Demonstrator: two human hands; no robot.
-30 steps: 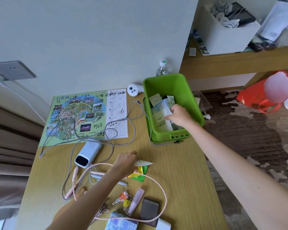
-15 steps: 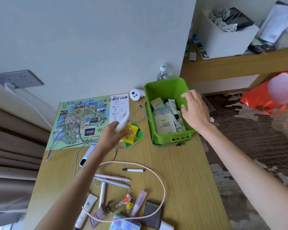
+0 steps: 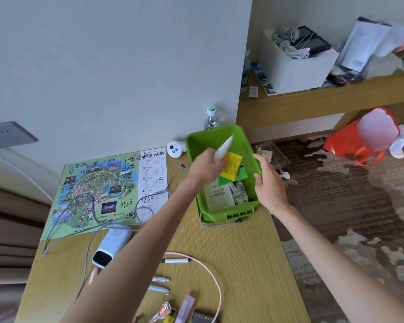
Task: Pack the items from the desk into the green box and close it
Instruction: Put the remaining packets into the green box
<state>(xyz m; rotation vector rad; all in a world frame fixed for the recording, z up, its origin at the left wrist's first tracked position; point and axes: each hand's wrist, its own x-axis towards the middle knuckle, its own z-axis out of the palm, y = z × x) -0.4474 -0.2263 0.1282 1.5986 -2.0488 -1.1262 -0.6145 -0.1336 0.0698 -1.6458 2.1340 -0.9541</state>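
**Green box (image 3: 229, 215) open at the far right edge of the desk (image 3: 243, 264)**

Over the box hangs the left hand (image 3: 205, 166), pinching a white pointed packet (image 3: 224, 149), a yellow sachet (image 3: 231, 166) and a green sachet (image 3: 241, 174) together. The right hand (image 3: 269, 185) is curled over the box's right rim (pale sachets lie on its bottom). A power bank (image 3: 111, 244), marker pen (image 3: 175, 260), pink cable (image 3: 214, 276) and keys (image 3: 165, 310) lie nearer the person, with a map (image 3: 103, 190) to the left of the box.

Bright, even daylight, soft shadows; wide-angle bending at edges, slight motion blur.
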